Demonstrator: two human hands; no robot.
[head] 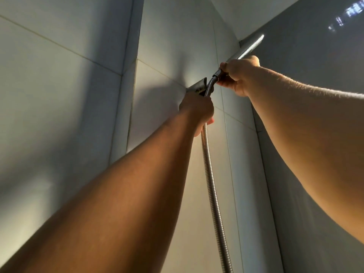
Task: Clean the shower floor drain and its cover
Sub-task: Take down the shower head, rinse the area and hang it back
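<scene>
Both my arms reach up toward the tiled shower wall. My right hand (239, 75) is closed around the handle of a chrome hand shower (249, 48), whose long head points up and to the right. My left hand (198, 111) grips the ribbed metal hose (210, 184) just below the chrome wall bracket (198, 85). The hose bends from the handle's end down through my left fist and hangs to the bottom of the view. The floor drain and its cover are not in view.
Pale grey wall tiles (59, 95) fill the left and centre, with a protruding tiled column edge (128, 75). A glossy panel (315, 56) stands on the right, with a bright reflection near the top corner.
</scene>
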